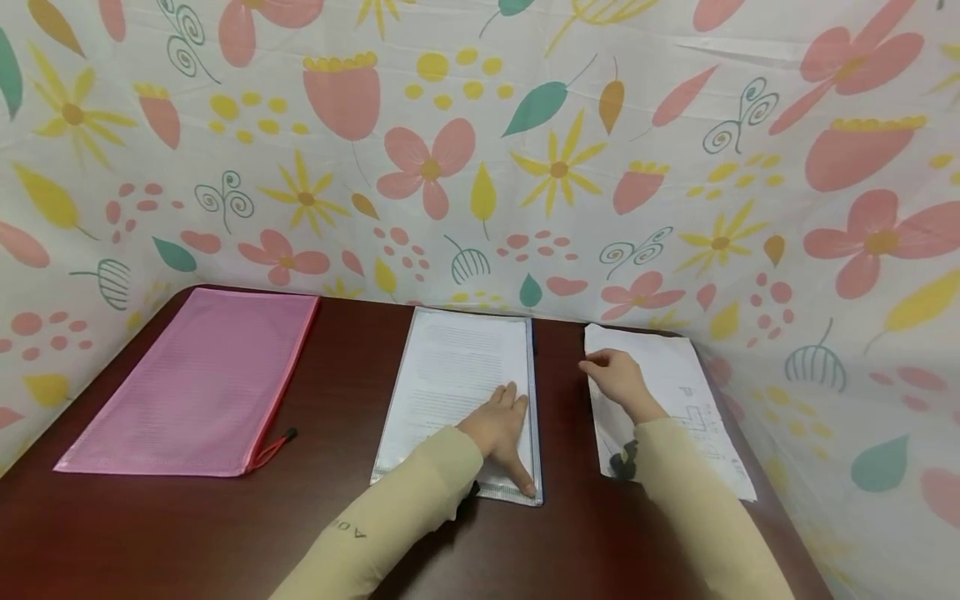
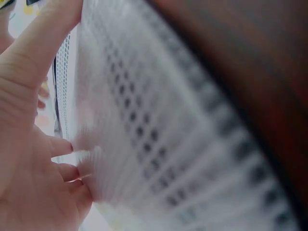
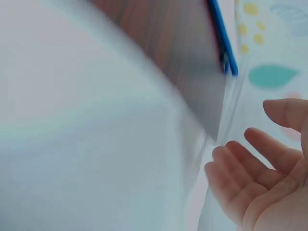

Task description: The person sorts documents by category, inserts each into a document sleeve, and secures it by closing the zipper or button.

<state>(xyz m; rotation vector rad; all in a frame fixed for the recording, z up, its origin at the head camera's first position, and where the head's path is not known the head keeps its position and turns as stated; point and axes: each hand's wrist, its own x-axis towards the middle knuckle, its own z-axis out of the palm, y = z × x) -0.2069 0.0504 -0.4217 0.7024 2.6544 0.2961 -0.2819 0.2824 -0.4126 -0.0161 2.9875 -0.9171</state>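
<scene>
A clear zip folder (image 1: 450, 367) with a blue edge and printed sheets inside lies in the middle of the table. My left hand (image 1: 501, 427) rests on its lower right part, fingers straight and thumb spread toward the bottom corner. In the left wrist view, the folder's meshed surface (image 2: 130, 106) fills much of the picture beside the fingers. Over the left side of some white papers (image 1: 675, 367) at the right is my right hand (image 1: 621, 385). Its loosely bent fingers (image 3: 236, 168) hold nothing in the right wrist view, and the thumb stands apart.
A pink zip folder (image 1: 202, 375) with a red edge and red pull cord (image 1: 273, 448) lies at the left of the dark wooden table (image 1: 315, 533). Flower-patterned cloth (image 1: 465, 150) hangs behind the table and along its sides. Drawn figures and writing show on the top white paper.
</scene>
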